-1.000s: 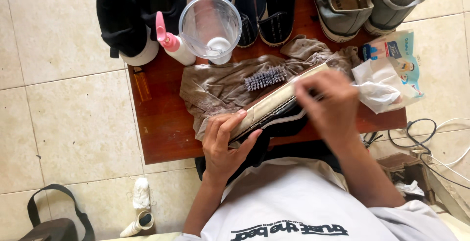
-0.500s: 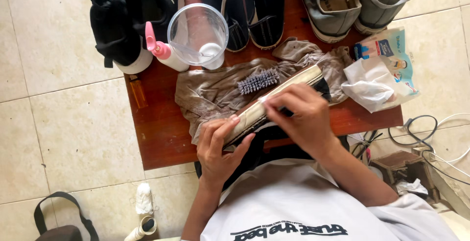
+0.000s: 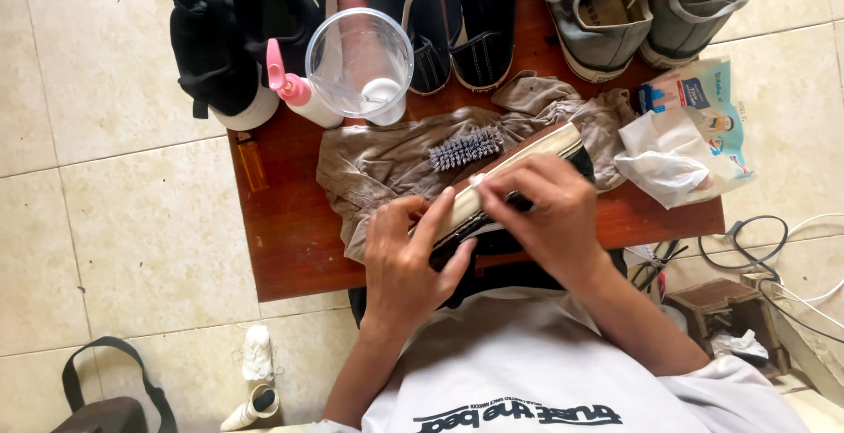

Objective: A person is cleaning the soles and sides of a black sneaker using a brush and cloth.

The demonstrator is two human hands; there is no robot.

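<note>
A black shoe with a flat pale rubber sole lies sole-up at the near edge of a small reddish wooden table, on a crumpled brown cloth. A bristly grey brush rests on the cloth just beside it. Behind stand a clear plastic jug, a pink-capped bottle and pairs of dark and grey sneakers. The left hand clamps the shoe's heel end; the right hand grips over its middle, fingers curled

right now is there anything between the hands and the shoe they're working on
No. The left hand grips the shoe near its lower end and the right hand rests on its sole. The brush lies apart on the cloth.
</note>
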